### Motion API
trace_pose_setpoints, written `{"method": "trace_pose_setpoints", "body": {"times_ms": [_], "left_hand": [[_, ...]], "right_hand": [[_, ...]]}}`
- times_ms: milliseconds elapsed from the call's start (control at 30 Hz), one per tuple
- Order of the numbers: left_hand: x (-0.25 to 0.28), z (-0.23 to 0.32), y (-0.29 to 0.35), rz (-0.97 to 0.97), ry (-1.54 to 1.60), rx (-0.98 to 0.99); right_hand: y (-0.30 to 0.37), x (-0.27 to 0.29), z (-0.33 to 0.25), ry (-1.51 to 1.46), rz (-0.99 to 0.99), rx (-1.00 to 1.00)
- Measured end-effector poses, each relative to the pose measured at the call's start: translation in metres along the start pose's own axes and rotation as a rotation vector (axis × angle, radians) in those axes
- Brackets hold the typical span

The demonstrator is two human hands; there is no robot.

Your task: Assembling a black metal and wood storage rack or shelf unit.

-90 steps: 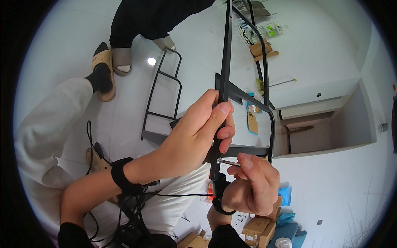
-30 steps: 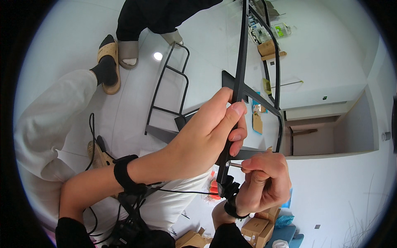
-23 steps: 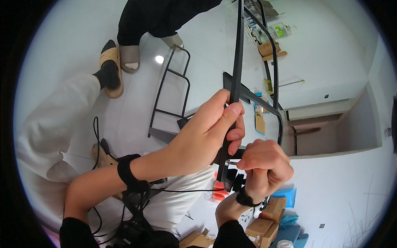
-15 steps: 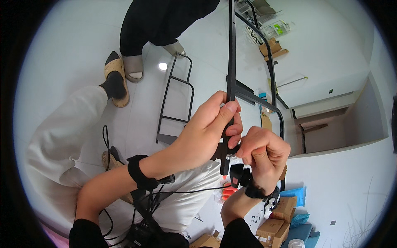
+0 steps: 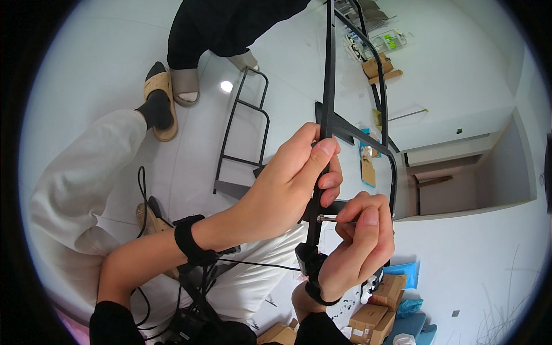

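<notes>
Black metal frame [image 5: 328, 86] being steadied by left hand [image 5: 290, 178]; small key [image 5: 336, 218] being pinched against frame by right hand [image 5: 362, 244] for turning.

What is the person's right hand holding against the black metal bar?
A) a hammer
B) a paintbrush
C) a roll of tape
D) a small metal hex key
D: the right hand pinches a thin metal hex key whose tip meets the black metal bar, while the left hand grips that bar just above it.
</notes>
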State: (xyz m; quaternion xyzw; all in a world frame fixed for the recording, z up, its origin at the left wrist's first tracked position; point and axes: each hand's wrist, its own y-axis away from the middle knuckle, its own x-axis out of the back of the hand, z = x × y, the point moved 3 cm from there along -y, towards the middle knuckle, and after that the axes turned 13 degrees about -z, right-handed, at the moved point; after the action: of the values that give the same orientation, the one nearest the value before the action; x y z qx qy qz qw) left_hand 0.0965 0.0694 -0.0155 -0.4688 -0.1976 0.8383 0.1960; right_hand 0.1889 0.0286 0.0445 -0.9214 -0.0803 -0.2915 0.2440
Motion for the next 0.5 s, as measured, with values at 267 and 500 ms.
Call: {"method": "trace_pose_setpoints", "body": {"times_ms": [267, 500], "left_hand": [[-0.001, -0.003, 0.003, 0.046, -0.226, 0.018], [0.0, -0.003, 0.0, -0.009, -0.026, -0.015]], "right_hand": [[-0.012, 0.006, 0.005, 0.118, -0.187, 0.078], [-0.008, -0.002, 0.005, 0.281, -0.047, 0.146]]}}
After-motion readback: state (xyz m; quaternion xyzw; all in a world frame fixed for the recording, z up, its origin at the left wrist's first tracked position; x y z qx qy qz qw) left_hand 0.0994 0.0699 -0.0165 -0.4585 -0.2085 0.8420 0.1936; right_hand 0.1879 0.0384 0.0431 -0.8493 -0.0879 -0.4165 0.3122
